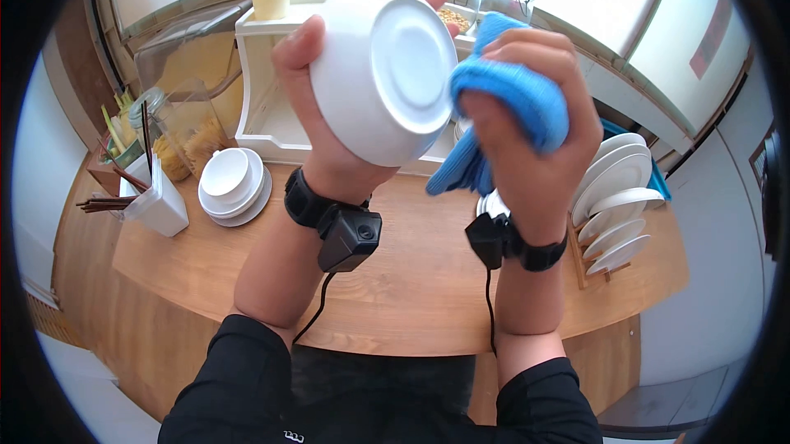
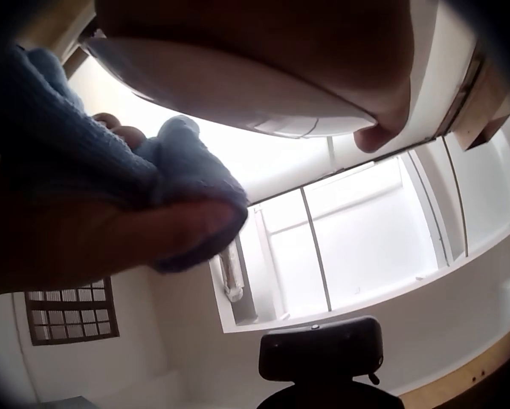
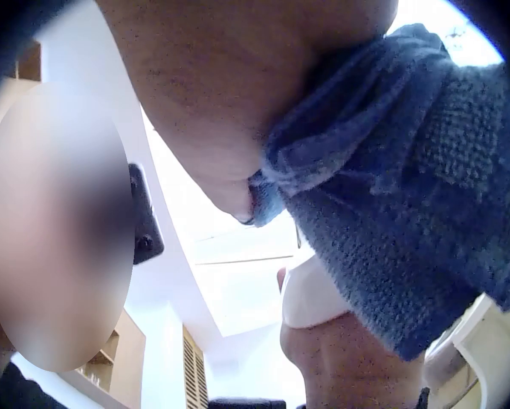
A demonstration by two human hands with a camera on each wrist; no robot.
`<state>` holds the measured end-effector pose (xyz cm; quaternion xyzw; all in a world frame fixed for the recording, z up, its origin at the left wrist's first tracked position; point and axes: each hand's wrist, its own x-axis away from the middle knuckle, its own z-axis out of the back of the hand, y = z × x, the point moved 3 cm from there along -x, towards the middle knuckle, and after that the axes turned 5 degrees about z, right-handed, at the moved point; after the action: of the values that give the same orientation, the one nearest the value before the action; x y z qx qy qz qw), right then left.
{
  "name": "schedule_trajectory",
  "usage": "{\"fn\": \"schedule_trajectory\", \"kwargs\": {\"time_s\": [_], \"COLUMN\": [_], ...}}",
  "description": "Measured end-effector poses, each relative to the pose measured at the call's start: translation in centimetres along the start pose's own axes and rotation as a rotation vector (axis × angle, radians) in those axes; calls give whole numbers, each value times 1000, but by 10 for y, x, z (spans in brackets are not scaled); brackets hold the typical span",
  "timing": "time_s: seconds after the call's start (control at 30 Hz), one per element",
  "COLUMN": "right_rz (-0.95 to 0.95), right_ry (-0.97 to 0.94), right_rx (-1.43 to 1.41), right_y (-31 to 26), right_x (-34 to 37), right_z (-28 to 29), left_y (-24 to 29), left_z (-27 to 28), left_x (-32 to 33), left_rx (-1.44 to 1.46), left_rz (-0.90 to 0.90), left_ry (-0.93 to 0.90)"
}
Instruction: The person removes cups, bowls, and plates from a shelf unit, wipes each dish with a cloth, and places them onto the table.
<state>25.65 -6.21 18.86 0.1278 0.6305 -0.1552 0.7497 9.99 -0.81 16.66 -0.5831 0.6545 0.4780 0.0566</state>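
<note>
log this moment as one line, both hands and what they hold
left hand: holds white bowl, base facing head camera | right hand: grips blue cloth beside bowl | plates: in rack

No lettering, label or number is showing legibly in any view. A small white mark (image 1: 294, 437) is sitting on the black shirt (image 1: 234, 378), its shape staying too small for reading.

Free front tabletop (image 1: 420, 296) between flanking plates (image 1: 613, 181)
</note>
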Motion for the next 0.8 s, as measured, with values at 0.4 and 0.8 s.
{"fn": "schedule_trajectory", "kwargs": {"time_s": [0.4,0.8], "right_rz": [78,-380], "right_ry": [-409,217], "right_rx": [-66,-1075], "right_y": [13,14], "right_x": [-2,14], "right_z": [3,-9], "left_y": [-6,-6], "left_z": [10,5], "left_x": [-3,-10], "left_rx": [360,-1020], "left_rz": [61,-349], "left_ry": [-59,-312]}}
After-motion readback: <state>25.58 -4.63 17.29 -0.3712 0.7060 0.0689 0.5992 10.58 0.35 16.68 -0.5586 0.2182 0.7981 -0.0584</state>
